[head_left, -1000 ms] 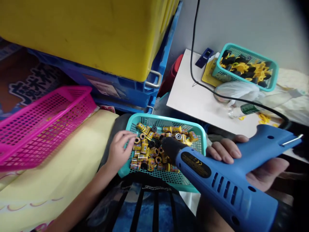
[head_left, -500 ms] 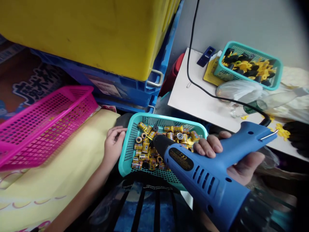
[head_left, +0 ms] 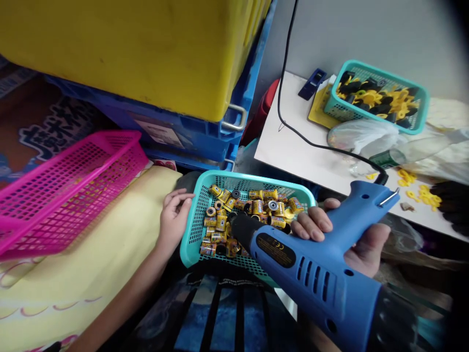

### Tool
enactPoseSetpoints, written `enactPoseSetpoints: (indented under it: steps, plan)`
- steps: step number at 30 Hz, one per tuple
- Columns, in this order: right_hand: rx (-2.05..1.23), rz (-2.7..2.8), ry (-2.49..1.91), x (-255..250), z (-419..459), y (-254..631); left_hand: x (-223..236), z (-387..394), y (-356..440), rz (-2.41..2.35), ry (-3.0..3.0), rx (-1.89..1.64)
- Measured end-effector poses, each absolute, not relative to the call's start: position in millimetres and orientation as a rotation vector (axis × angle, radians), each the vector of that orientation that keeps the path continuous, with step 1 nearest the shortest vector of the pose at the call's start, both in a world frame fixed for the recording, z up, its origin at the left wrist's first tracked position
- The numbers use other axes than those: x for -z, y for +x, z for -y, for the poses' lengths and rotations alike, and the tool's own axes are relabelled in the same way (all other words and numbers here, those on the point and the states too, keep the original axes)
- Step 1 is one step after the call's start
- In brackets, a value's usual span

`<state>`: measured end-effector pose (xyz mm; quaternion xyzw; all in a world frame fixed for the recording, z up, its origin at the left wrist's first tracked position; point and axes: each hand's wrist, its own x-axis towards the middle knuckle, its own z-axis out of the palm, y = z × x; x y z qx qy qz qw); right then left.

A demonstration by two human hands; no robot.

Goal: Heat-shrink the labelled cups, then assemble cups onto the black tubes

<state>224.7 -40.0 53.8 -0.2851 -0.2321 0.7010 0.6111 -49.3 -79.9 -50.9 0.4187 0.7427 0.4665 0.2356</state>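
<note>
My right hand (head_left: 348, 237) is wrapped round the grip of a blue heat gun (head_left: 315, 274). Its black nozzle points down into a teal basket (head_left: 194, 230) on my lap. The basket holds several small yellow-wrapped cylinders (head_left: 242, 215) with black ends. My left hand (head_left: 174, 217) rests against the basket's left rim, fingers curled lightly over the edge, holding it. The gun's black cord (head_left: 293, 127) runs up across the white table.
An empty pink basket (head_left: 66, 186) lies at left on a yellow cloth. Stacked yellow and blue crates (head_left: 146, 73) fill the back. On the white table (head_left: 293, 146) stand a second teal basket (head_left: 377, 95) of black and yellow parts, a plastic bag and a bottle.
My left hand came out of the cylinders and moved to the basket's left rim. The heat gun moved left and lower, its nozzle closer over the cylinders.
</note>
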Motion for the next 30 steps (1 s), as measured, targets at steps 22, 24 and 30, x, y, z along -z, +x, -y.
enactPoseSetpoints:
  steps: [22, 24, 30]
  plan:
    - [-1.443, 0.428, -0.522, -57, 31, 191, 52, 83, -52, -2.097, 1.359, -1.216]
    - [-1.386, 0.439, -0.584, -61, 30, 197, 50, 82, -49, -2.074, 1.533, -1.241]
    - [-1.242, 0.430, -0.690, -66, 27, 224, 41, 55, -16, -1.737, 2.165, -0.759]
